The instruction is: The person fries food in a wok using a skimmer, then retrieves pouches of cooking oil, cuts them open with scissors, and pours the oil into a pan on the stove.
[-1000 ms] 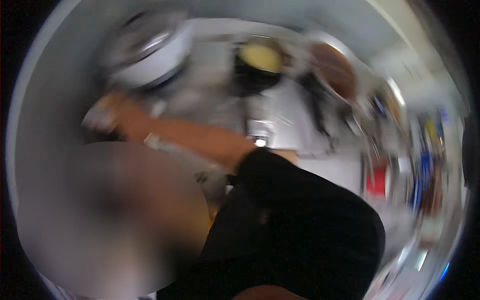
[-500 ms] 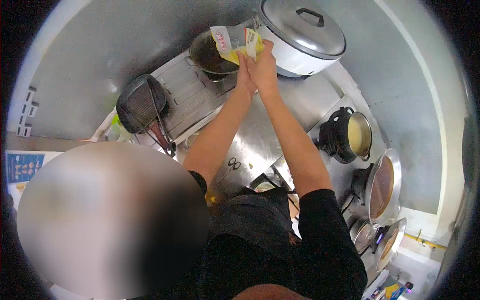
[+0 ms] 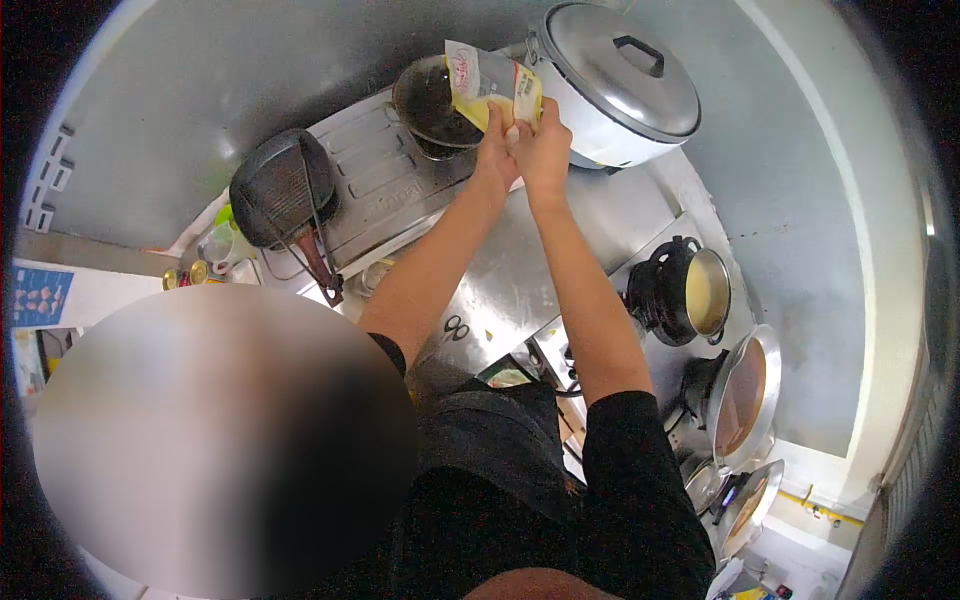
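Both hands grip a yellow and clear plastic pouch (image 3: 492, 78) with handwriting on its white corner. My left hand (image 3: 496, 158) is closed on its lower edge, thumb pressed against the plastic. Beside it, my right hand (image 3: 543, 155) is closed on the pouch's right end, near a printed label. The pouch is tilted, its far left corner over the rim of a dark round pan (image 3: 425, 105) on the stovetop. I cannot make out whether anything leaves the pouch. Close to my right hand stands a large white cooker (image 3: 600, 130) with a metal lid.
A square grill pan (image 3: 283, 190) with tongs across it sits at the left. Scissors (image 3: 456, 328) lie on the steel counter (image 3: 515, 290). Along the right are a pot of pale yellow liquid (image 3: 706, 292), a wide pan of brown liquid (image 3: 744, 398) and another pan (image 3: 752, 512).
The pouch now shows more of its clear face and looks more spread out. Both hands still hold it near the dark pan. The camera view has shifted slightly.
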